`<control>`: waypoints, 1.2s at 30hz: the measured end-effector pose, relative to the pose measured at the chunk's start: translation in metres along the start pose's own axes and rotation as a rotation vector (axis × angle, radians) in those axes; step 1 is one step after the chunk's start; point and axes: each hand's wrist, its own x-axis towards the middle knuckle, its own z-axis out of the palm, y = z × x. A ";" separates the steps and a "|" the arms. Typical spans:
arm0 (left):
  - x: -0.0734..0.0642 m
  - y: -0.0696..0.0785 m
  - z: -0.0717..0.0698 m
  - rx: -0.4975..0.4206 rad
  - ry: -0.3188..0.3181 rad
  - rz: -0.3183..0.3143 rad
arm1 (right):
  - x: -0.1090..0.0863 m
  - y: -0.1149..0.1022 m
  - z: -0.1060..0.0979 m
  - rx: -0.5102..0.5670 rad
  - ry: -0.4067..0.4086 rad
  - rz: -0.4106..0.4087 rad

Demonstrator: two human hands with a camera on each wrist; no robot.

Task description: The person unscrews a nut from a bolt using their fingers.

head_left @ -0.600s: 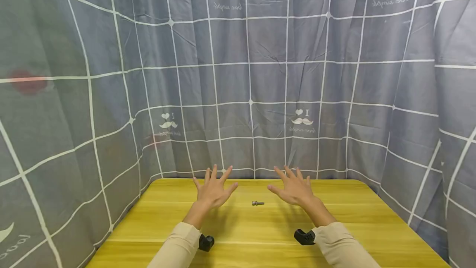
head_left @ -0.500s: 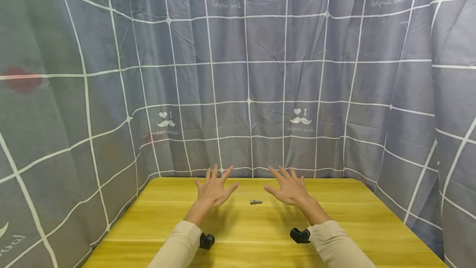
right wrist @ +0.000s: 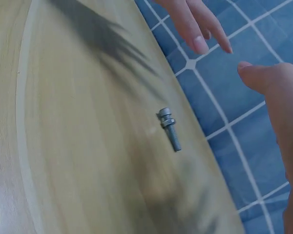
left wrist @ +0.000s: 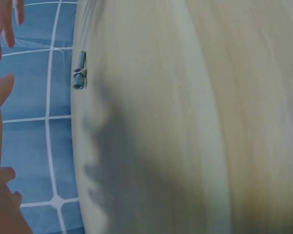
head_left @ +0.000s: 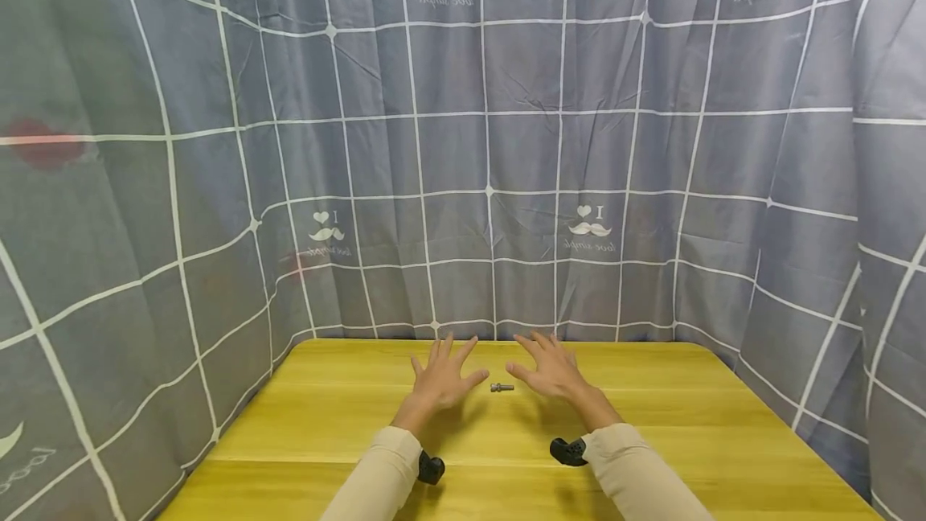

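A small metal bolt [head_left: 502, 387] with a nut [right wrist: 168, 122] on its shank, close to the head, lies on its side on the yellow wooden table [head_left: 347, 441]. Its head points left in the head view. To its left my left hand [head_left: 443, 380] hovers with fingers spread, apart from it. My right hand [head_left: 551, 371] is held over the table on the other side, fingers stretched forward and thumb towards the bolt. Neither hand touches anything. Both wrist views show the bolt on the wood, with shadows of the hands around it.
Grey curtains [head_left: 452, 151] with white grid lines surround the table at the back and sides. Black wrist devices [head_left: 432, 469] stick out from both cream sleeves [head_left: 383, 469]. The table's far edge runs just beyond the fingertips.
My left hand has moved right, nearer to the bolt. My right hand has shifted slightly left towards it. The bolt stays in place on the table, while the head view has tilted a little.
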 end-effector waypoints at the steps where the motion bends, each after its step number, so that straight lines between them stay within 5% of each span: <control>1: -0.001 0.001 0.004 -0.022 -0.010 0.006 | -0.001 0.001 0.004 0.011 -0.004 -0.005; 10: 0.004 0.001 0.032 -0.201 -0.037 -0.032 | -0.008 0.014 0.035 0.156 -0.024 0.041; 16: 0.002 0.000 0.035 -0.334 -0.071 -0.087 | -0.007 0.015 0.054 0.306 -0.050 0.065; 21: 0.003 0.005 0.039 -0.424 -0.075 -0.111 | -0.007 0.017 0.065 0.321 -0.025 0.064; 36: 0.011 0.011 0.055 -0.386 0.028 -0.147 | -0.003 0.016 0.078 0.204 0.114 0.130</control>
